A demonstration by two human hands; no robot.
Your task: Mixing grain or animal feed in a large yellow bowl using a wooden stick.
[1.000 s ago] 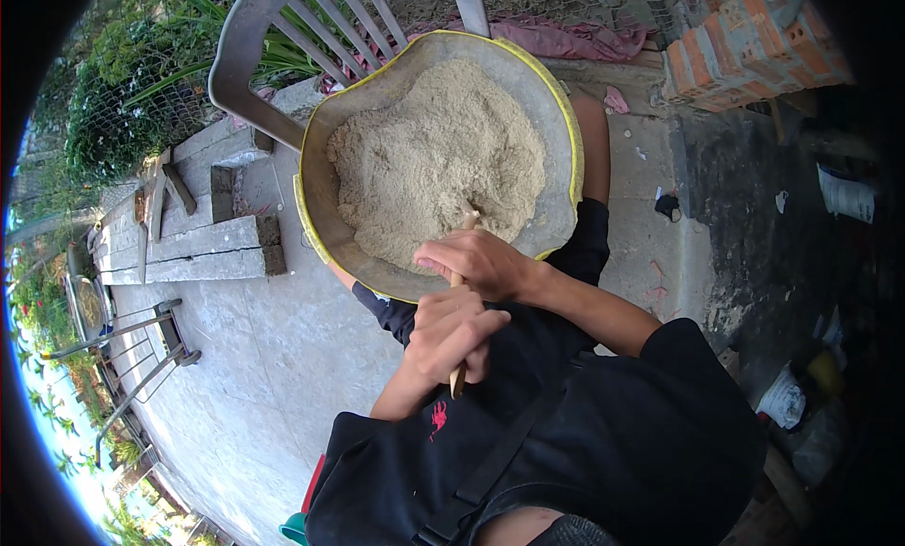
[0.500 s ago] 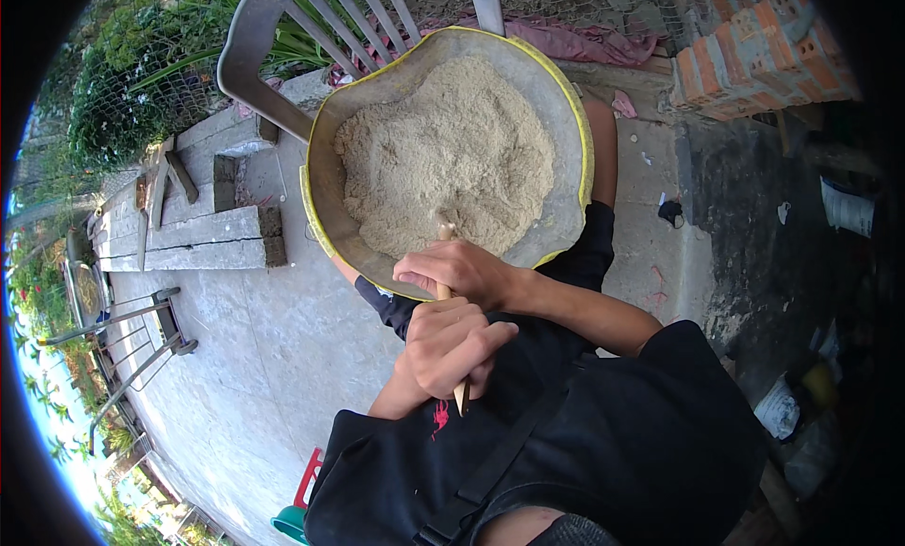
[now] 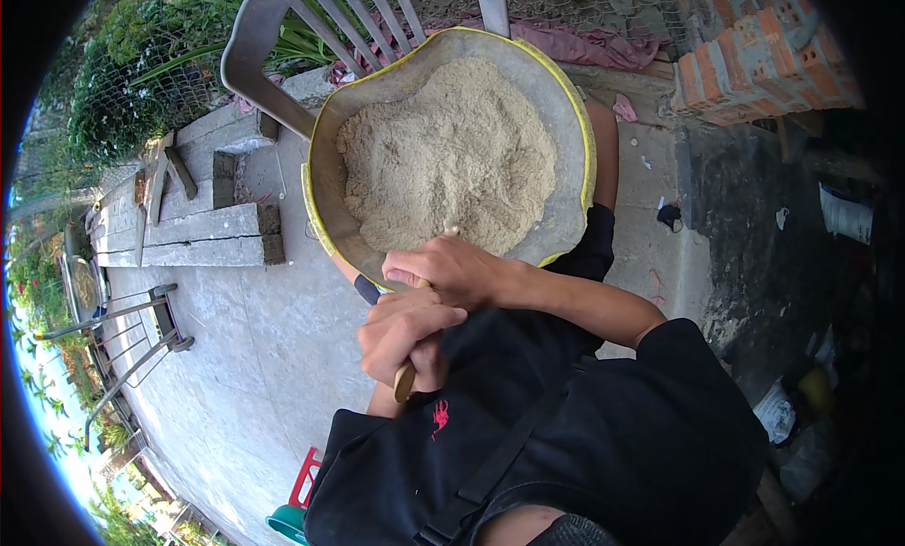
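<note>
A wide grey basin (image 3: 571, 159) with a yellow rim sits in front of me, holding a heap of pale beige coarse powder (image 3: 443, 140). Both fists grip one light wooden stick (image 3: 403, 381). My right hand (image 3: 454, 271) is closed round it at the basin's near rim, above the powder's edge. Lower down and slightly left, my left hand (image 3: 403, 331) is closed on the upper part, with the stick's rounded end poking out below. The stick's far tip shows just past my right hand, at the powder; whether it is buried there I cannot tell.
A grey slatted plastic chair (image 3: 269, 89) stands behind the basin. Concrete blocks (image 3: 189, 249) and a metal-framed cart (image 3: 156, 324) lie to the left. At right are a brick pillar (image 3: 754, 65) and a small black object (image 3: 668, 214) on the floor. A green-and-red item (image 3: 287, 520) is at lower left.
My left hand has moved up and left with the stick's top end, so the stick's tilt has changed. My right hand has shifted slightly left, and the powder near the tip is disturbed.
</note>
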